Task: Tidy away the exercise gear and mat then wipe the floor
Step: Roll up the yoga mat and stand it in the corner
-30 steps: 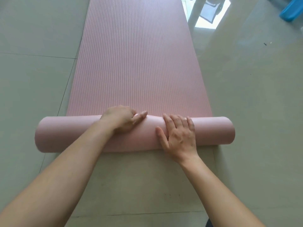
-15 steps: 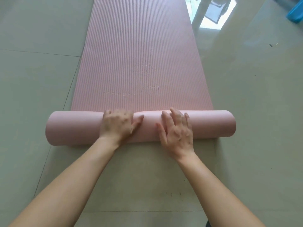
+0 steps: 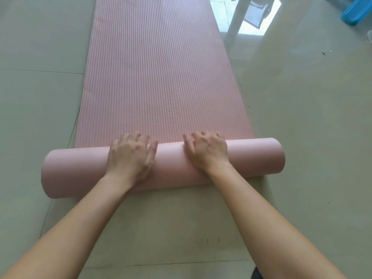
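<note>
A pink ribbed exercise mat (image 3: 157, 67) lies lengthwise on the tiled floor, stretching away from me. Its near end is rolled into a thick smooth roll (image 3: 253, 158) lying across the view. My left hand (image 3: 130, 156) rests on top of the roll left of its middle, fingers curled over the far side. My right hand (image 3: 207, 152) sits on the roll right of the middle, its fingers also bent over the top toward the flat part. The fingertips of both hands are hidden behind the roll.
Glossy grey-green floor tiles (image 3: 302, 117) surround the mat. A blue plastic object (image 3: 356, 13) sits at the far right. A pale furniture leg (image 3: 235, 23) stands just beyond the mat's right edge, by a bright window reflection.
The roll has moved forward along the mat and grown thicker. Both hands went from lying flat on it to curling over its top.
</note>
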{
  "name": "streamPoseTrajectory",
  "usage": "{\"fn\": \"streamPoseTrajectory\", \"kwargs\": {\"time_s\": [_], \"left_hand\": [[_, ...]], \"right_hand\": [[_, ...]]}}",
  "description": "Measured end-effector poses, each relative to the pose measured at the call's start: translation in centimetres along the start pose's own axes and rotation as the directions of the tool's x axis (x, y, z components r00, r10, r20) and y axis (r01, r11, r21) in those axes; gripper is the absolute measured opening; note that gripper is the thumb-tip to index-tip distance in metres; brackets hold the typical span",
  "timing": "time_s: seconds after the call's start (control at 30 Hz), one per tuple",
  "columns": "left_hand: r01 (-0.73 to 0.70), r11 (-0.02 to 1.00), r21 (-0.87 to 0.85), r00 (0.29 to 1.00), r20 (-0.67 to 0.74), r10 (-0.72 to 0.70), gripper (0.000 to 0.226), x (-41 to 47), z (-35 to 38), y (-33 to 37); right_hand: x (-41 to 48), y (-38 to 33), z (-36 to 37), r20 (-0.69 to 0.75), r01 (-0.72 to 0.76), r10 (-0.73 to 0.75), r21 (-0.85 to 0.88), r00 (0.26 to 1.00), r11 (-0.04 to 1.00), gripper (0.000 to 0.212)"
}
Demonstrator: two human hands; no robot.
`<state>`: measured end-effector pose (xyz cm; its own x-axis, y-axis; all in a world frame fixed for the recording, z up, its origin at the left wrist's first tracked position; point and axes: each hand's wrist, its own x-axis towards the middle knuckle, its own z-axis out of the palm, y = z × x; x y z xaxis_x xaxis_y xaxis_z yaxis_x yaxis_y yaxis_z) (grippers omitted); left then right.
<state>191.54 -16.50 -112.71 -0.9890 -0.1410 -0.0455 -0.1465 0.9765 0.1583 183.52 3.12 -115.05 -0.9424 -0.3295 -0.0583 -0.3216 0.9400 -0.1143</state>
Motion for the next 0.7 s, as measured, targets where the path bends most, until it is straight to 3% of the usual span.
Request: {"fn": "streamPoseTrajectory", "kwargs": {"time_s": [0.1,0.17,0.27,0.33,0.43,0.53,0.57,0.6,0.63,0.7], "left_hand": [[-0.030,0.995,0.099,0.999,0.036,0.026,0.065,-1.8,1.5,1.3],[-0.020,0.988,0.156,0.993,0.118,0.002,0.069,-1.5,2.0,1.6],[-0.014,0.985,0.173,0.997,0.074,0.001,0.072,1.2,0.7,1.7],[-0.011,0.991,0.132,0.994,0.107,-0.004,0.072,3.6,-0.7,1.6],[0.019,0.998,0.060,0.944,0.327,-0.038,0.078,5.4,-1.0,0.4],[0.134,0.991,-0.002,0.846,0.520,-0.113,0.084,4.3,0.3,-1.1],[0.150,0.989,-0.006,0.860,0.494,-0.127,0.077,3.5,0.6,-1.3],[0.147,0.989,-0.026,0.916,0.380,-0.126,0.069,2.9,0.6,-1.4],[0.125,0.991,-0.050,0.973,0.202,-0.113,0.061,2.6,0.3,-1.3],[0.065,0.995,-0.070,0.994,-0.087,-0.072,0.053,2.3,-0.8,-1.2]], "right_hand": [[-0.2,-0.1,0.2,-0.305,-0.043,0.090,0.156,0.948,0.987,0.048],[-1.8,-0.2,0.3,-0.387,0.012,0.073,0.212,0.919,0.977,0.048],[-4.8,0.4,0.9,-0.367,0.123,-0.044,0.195,0.929,0.973,0.065],[-6.9,1.1,1.6,-0.282,0.168,-0.120,0.150,0.952,0.974,0.089],[-8.7,2.0,2.5,-0.192,0.256,-0.250,0.010,0.949,0.967,0.115],[-8.1,1.8,2.4,-0.183,0.307,-0.311,-0.050,0.933,0.950,0.103],[-7.6,1.5,2.1,-0.158,0.306,-0.311,-0.055,0.937,0.950,0.099],[-6.8,1.3,1.5,-0.115,0.307,-0.312,-0.055,0.943,0.950,0.098],[-5.7,1.0,0.7,-0.061,0.314,-0.317,-0.049,0.946,0.948,0.101],[-3.1,0.8,-0.8,0.079,0.323,-0.320,-0.036,0.944,0.946,0.115]]}}
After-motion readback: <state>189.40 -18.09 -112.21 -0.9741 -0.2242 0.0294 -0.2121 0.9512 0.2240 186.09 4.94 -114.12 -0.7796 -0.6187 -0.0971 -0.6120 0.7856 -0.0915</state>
